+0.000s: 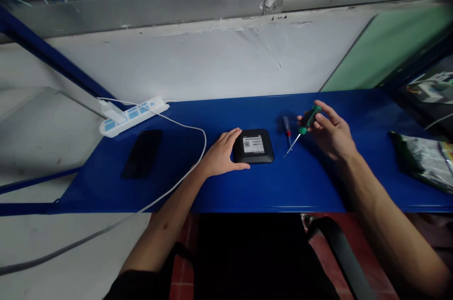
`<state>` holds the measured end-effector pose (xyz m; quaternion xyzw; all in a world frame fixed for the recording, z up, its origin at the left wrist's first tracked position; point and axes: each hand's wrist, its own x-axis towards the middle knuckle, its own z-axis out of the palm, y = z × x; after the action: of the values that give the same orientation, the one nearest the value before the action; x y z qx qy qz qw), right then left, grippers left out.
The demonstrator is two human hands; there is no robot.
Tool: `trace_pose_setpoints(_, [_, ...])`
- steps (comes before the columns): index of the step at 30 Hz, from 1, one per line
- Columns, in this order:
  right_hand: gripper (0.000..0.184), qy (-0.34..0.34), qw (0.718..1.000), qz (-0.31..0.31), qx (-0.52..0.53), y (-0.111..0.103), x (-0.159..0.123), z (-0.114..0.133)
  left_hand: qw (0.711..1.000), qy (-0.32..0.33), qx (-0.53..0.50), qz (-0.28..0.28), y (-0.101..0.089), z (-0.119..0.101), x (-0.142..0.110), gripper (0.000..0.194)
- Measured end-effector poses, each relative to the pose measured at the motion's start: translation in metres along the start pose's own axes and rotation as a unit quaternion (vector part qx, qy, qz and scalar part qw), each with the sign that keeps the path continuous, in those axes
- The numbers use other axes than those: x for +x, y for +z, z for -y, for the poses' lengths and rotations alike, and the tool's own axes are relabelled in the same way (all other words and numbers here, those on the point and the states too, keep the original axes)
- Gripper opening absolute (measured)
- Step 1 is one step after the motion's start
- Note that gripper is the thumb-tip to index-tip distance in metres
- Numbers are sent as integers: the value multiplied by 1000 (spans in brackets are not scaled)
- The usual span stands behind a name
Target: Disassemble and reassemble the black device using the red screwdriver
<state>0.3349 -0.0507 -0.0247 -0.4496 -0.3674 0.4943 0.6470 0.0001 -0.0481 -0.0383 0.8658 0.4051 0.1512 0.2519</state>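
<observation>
Head view: L fingers spread, gripping black box (pixel 254 146) edges; R fingers curled around green-handled screwdriver (pixel 308 120) w/ tip down.

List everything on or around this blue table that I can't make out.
All in the head view:
- Print on the label: too small.
- Underside of the black device: hidden, facing the table.
- Tip shape of the green screwdriver: too small.
- Far end of the packet: cut off by the right edge.
- Where the cable leads: cut off by the left edge.
</observation>
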Motion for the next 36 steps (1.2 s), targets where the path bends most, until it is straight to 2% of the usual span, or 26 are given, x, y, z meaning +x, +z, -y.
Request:
trace_pose_setpoints(5, [34,10,1000,21,2,13,-5,-12,1000,-1,0,3,0,0,0,111])
trace_pose_setpoints(12, [27,-11,1000,3,26,17,-5,-13,1000,1,2,3,0,0,0,111])
trace_pose_setpoints(19, [30,-34,999,-3,25,15,-5,-13,1000,1,5,3,0,0,0,111])
trace_pose_setpoints(31, [35,-124,989,-10,-76,22,-17,-11,1000,-2,0,7,-1,-2,0,110])
trace_pose_setpoints(36, [35,-137,988,-24,-72,19,-14,-10,1000,-1,0,7,-1,-1,1,110])
